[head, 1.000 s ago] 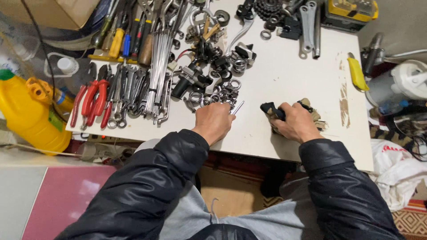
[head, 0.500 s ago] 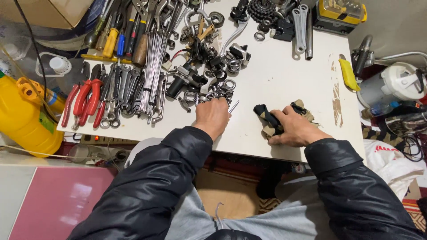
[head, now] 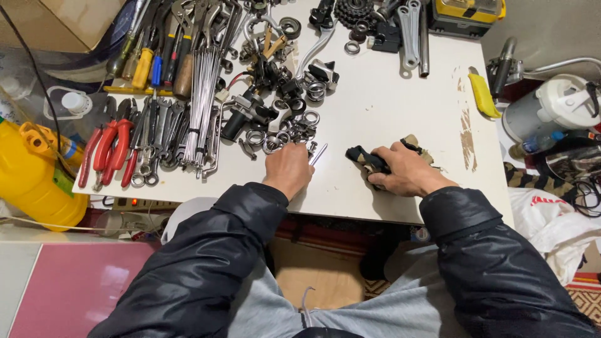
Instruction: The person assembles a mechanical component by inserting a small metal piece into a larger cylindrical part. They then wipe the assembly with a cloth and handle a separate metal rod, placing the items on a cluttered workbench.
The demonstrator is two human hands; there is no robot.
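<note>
White tabletop (head: 388,94): left hand (head: 288,169) fingers pinch a metal pin (head: 318,154), right hand (head: 404,172) grips a black part (head: 364,158).

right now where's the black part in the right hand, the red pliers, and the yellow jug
black part (head: 362,156), head view, on its exposed left end
red pliers (head: 116,143), head view, on a red handle
yellow jug (head: 28,181), head view, on its side wall
</note>
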